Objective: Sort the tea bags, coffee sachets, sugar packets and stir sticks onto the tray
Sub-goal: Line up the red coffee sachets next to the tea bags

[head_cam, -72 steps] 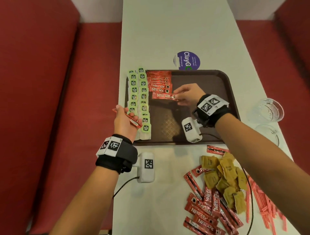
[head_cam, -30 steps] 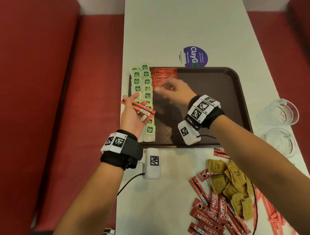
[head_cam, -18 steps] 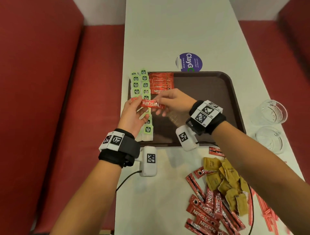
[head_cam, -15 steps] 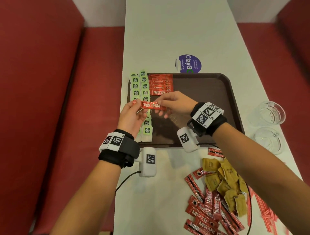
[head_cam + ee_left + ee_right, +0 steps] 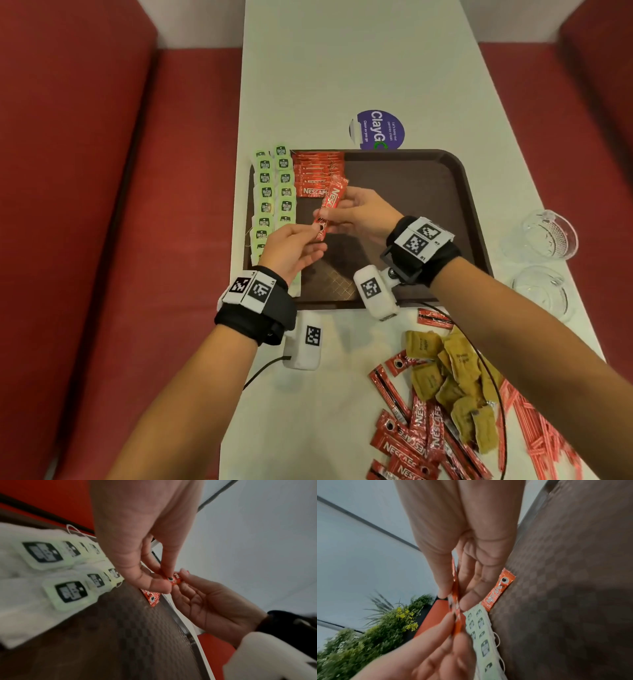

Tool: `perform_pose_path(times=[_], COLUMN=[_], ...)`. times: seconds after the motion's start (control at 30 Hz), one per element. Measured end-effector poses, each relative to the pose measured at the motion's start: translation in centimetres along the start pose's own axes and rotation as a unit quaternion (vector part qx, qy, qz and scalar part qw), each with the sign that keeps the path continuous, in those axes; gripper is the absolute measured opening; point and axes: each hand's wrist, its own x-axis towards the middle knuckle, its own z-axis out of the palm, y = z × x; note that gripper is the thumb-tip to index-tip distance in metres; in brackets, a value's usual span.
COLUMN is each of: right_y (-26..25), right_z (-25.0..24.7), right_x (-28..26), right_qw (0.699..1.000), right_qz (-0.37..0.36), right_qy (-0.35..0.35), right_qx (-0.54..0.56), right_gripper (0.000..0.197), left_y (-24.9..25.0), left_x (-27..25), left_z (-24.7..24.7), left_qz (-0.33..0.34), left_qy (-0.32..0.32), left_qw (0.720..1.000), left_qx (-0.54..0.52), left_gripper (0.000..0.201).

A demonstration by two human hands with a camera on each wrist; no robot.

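One red coffee sachet, held above the brown tray at frame centre: left hand fingers pinch its lower end, right hand fingers grasp its middle. Tea bags line the tray's left edge; loose sachets lie lower right on the bench.

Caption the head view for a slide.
Both hands, left and right, pinch one coffee sachet above the tray.

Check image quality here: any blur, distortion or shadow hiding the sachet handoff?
Head view: sharp, wide-angle bending at the edges, the coffee sachet readable. Left wrist view: tea bags smeared by blur, tray dim. Right wrist view: left hand up close and blurred, sachet edge-on.
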Motion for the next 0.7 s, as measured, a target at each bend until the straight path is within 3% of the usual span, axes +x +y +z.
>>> perform_pose_path(times=[0.13, 0.2, 0.23, 0.3, 0.37, 0.5, 0.7], right_y=[-0.3, -0.9, -1.2, -1.8, -2.2, -2.2, -0.7], right_z=[-0.6, -1.4, -1.8, -2.3, -2.1, -1.6, -1.5], right_x=[0.4, 1.2, 2.0, 3.5, 4.8, 6.5, 7.8], right_qw=[0.999, 0.989, 0.970, 0.904, 0.851, 0.821, 0.814], right_qz=[0.027, 0.043, 0.043, 0.030, 0.019, 0.004, -0.007], right_qy=[-0.009, 0.022, 0.049, 0.086, 0.083, 0.076, 0.115], right_qx=[-0.037, -0.142, -0.235, -0.418, -0.518, -0.565, -0.569], right_gripper=[0.019, 0.015, 0.017, 0.025, 0.026, 0.016, 0.018], left_y=[0.3, 0.2, 0.2, 0.1, 0.2, -0.7, -6.2], left_x=[0.3, 0.2, 0.1, -0.2, -0.8, -3.0, -6.6], left_z=[0.8, 0.5, 0.2, -0.7, -1.6, -3.8, -5.9], left_qz=[-0.021, -0.031, -0.031, -0.026, -0.014, 0.042, 0.033], left_qy=[-0.022, -0.037, -0.040, -0.033, -0.014, 0.014, -0.052], left_qw=[0.999, 0.996, 0.993, 0.993, 0.995, 0.987, 0.964], left_qx=[0.013, 0.080, 0.104, 0.114, 0.103, 0.152, 0.260], left_gripper=[0.008, 0.007, 0.007, 0.006, 0.008, 0.012, 0.009])
